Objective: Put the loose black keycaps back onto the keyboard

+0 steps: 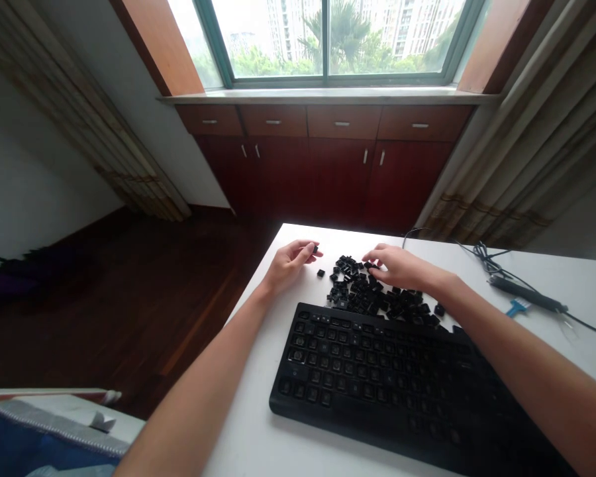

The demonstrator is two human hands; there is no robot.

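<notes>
A black keyboard [377, 377] with its keycaps off lies on the white table [258, 424] in front of me. Behind it sits a heap of several loose black keycaps [372, 295]. My left hand [291, 264] hovers left of the heap, thumb and fingers pinched on a single black keycap [316, 250]. Another lone keycap [320, 273] lies on the table just below that hand. My right hand [400, 265] rests palm down on the heap's far right side, fingers curled among the keycaps; what they grip is hidden.
A black cable [481, 255] and a dark pen-like tool [526, 295] lie at the table's right, beside a small blue brush [517, 307]. Red-brown cabinets [328, 165] stand under the window ahead. Dark wooden floor lies to the left; a blue and grey item [44, 437] sits bottom left.
</notes>
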